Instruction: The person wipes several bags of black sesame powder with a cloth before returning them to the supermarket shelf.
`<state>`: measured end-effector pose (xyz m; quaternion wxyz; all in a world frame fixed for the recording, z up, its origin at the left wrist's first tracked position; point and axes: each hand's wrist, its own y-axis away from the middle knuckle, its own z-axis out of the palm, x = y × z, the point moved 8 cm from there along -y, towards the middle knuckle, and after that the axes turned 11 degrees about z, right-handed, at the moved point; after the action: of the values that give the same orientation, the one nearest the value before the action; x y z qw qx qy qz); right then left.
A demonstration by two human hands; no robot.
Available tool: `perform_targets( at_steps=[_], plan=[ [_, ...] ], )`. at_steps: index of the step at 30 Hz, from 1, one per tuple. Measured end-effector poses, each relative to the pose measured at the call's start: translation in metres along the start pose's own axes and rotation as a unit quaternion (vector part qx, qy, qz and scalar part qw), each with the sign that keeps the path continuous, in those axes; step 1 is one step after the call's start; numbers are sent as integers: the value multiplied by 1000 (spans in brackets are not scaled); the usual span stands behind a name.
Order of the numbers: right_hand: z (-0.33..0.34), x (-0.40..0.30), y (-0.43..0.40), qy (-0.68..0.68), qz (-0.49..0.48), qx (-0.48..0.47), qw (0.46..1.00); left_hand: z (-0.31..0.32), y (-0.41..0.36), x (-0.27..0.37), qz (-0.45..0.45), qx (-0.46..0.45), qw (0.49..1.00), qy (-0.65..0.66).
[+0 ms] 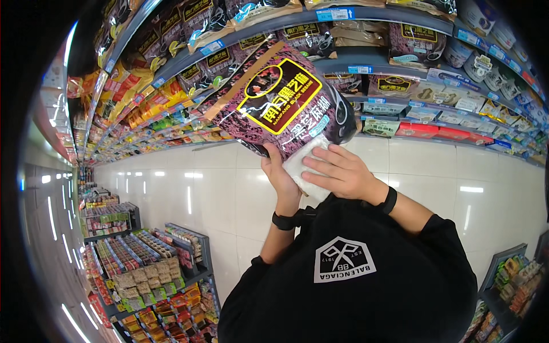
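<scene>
A large dark purple-and-black foil bag of black sesame powder (261, 103) is held up in front of the shelves, tilted, its printed front facing me. My left hand (282, 180) grips the bag's lower edge, thumb on the near side; its other fingers are mostly hidden behind. A folded white cloth (306, 165) lies against the bag's lower front. Spread over that cloth, the fingers of my right hand (343, 171) hold it to the bag. Both wrists wear black bands.
Shelves of similar sesame bags (414, 45) curve across the top, with blue-and-white price tags (335, 14) along their edges. Boxed goods (422, 130) fill the lower right shelves. Packed display racks (146, 274) stand behind at left, another rack (510, 274) at right. Shiny tiled floor (206, 171) lies between.
</scene>
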<state>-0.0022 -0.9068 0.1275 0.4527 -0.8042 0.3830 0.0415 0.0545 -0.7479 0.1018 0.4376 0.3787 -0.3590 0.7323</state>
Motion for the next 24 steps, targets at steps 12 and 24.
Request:
perform_targets(
  at_steps=[12,24],
  plan=[
    [-41,53,-26,-56,220,108,968,-3,17,-19,-26,-49,998,-9],
    [-55,94,-40,-114,274,149,943,4,26,-14,-12,-132,984,-119]
  ],
)
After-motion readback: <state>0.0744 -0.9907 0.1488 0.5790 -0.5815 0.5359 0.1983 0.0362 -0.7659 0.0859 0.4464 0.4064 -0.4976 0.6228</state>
